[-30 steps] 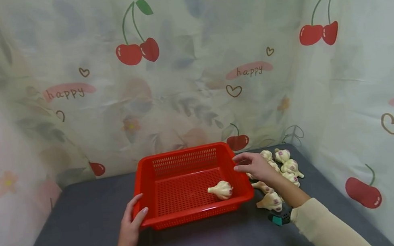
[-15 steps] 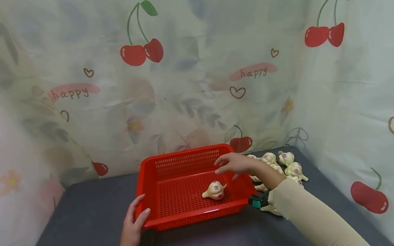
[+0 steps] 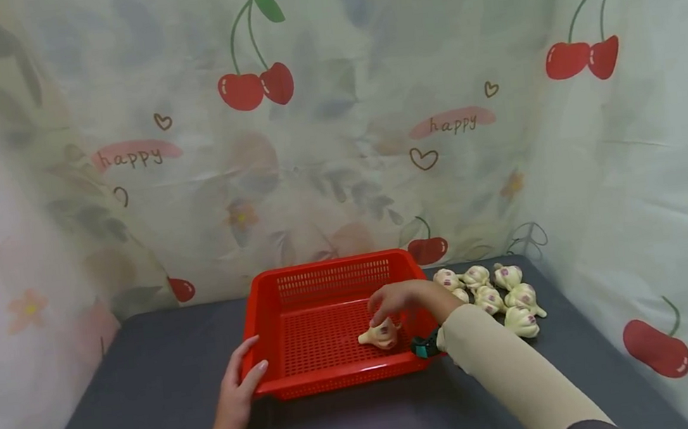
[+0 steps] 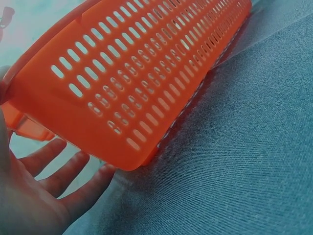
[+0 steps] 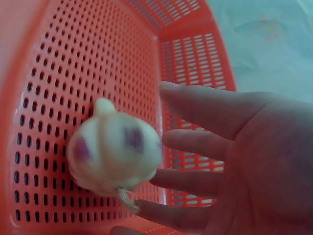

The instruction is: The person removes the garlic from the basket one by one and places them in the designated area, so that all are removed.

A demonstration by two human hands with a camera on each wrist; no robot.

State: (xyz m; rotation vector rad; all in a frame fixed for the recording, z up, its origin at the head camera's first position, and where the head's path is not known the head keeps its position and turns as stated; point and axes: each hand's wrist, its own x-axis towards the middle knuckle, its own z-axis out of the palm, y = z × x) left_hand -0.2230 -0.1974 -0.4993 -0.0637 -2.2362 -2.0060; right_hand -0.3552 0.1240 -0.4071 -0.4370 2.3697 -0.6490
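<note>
A red plastic basket (image 3: 337, 375) with slotted sides stands on the dark table. My left hand (image 3: 235, 397) holds its near left corner, thumb on the rim; in the left wrist view the fingers of the left hand (image 4: 36, 196) lie against the basket's outer side (image 4: 110, 103). Inside, toward the right, a white garlic bulb (image 3: 382, 337) with purple patches lies on the mesh floor. My right hand (image 3: 394, 297) is over it inside the basket. In the right wrist view, the right hand (image 5: 254, 161) has thumb and fingers spread beside the garlic bulb (image 5: 115, 152), not curled round it.
Several more garlic bulbs (image 3: 489, 299) lie on the table (image 3: 167, 397) to the right of the basket. A curtain (image 3: 335, 137) printed with cherries hangs at the back and both sides. A black and teal device (image 3: 424, 345) sits at the right wrist.
My right hand has moved left from the basket's right rim to over the garlic bulb inside. The bulb has turned and shifted slightly. My left hand keeps its hold on the corner.
</note>
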